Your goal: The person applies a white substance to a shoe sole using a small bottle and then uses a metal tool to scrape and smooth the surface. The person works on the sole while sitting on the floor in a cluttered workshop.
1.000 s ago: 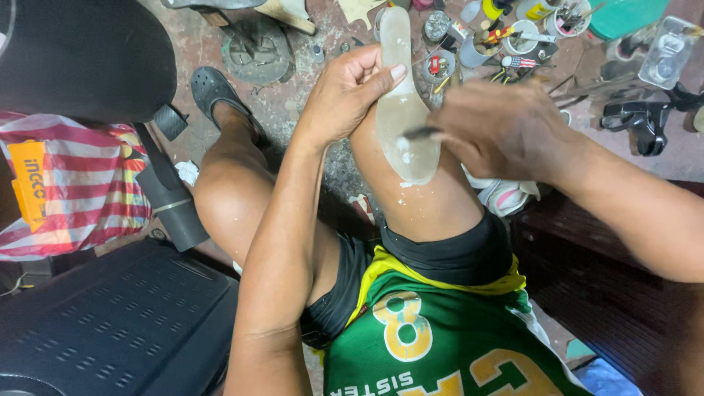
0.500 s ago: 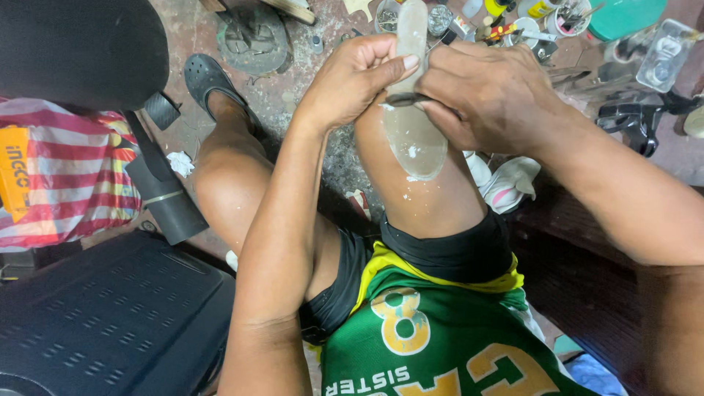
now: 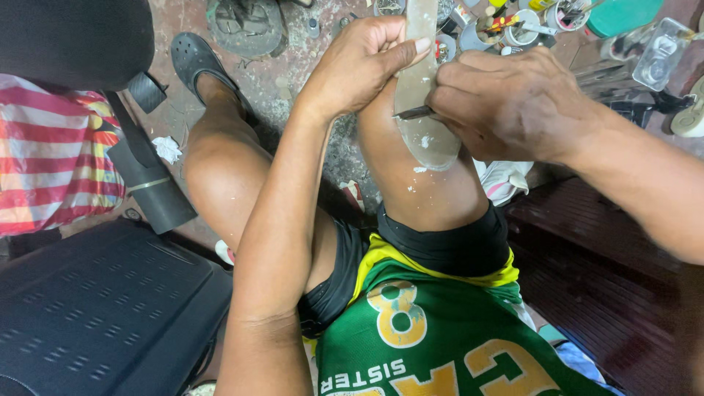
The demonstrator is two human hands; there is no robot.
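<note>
A pale, translucent shoe sole [image 3: 424, 110] rests lengthwise on my right knee. My left hand [image 3: 361, 64] grips its upper part, thumb pressed against the edge. My right hand [image 3: 506, 103] is closed around a small dark blade tool [image 3: 412, 113], whose tip touches the sole's surface near the middle. White shavings lie on the sole's lower end and on my knee. The far tip of the sole runs out of the top of the view.
A black perforated case [image 3: 103, 308] lies at lower left beside a striped red-and-white bag [image 3: 51, 158]. Small tins, tubes and tools [image 3: 513, 26] clutter the floor at top right. A dark clog [image 3: 194, 55] is on my left foot. A dark wooden bench [image 3: 587, 249] sits at right.
Both hands and the sole have shifted slightly up in the view, and my right hand has drawn the blade along the sole. More white shavings lie on the knee.
</note>
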